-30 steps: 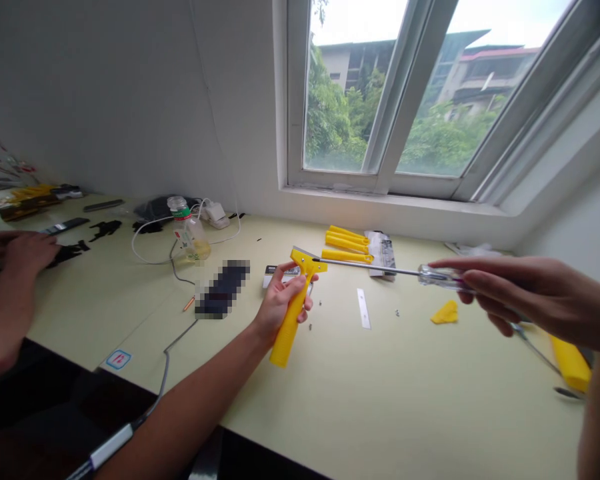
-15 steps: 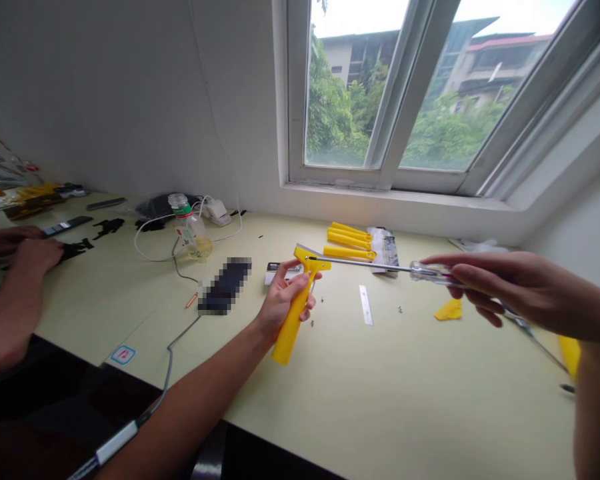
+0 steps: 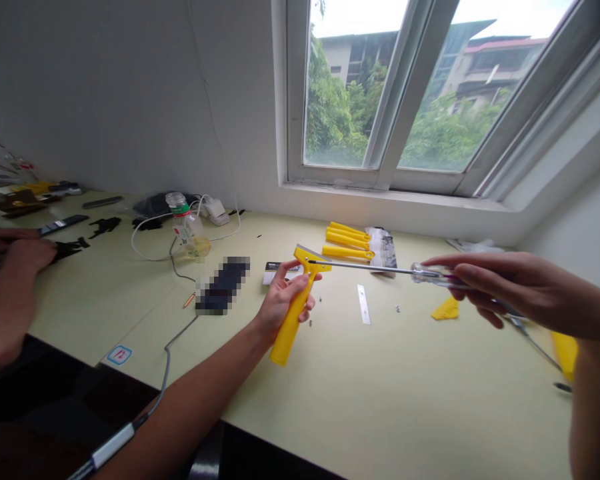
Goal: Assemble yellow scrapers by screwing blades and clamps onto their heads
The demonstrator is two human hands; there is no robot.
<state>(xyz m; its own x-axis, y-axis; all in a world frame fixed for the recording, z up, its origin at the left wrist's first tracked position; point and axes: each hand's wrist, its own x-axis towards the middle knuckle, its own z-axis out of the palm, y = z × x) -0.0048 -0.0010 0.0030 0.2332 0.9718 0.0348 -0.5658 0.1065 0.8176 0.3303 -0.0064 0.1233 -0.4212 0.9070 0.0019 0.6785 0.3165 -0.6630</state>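
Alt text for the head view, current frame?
The person's left hand holds a yellow scraper while the right hand holds a screwdriver, its tip at the scraper's head. On the pale table are a metal strip, yellow-handled tools and a bottle; another person's hand shows at far left.

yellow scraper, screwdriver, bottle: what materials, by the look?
Yellow scraper: probably molded plastic, satin, evenly colored. Screwdriver: handle likely glossy plastic, see-through; shaft likely metal, grey sheen. Bottle: clear, smooth, probably plastic; yellowish liquid shows through, glass possible.
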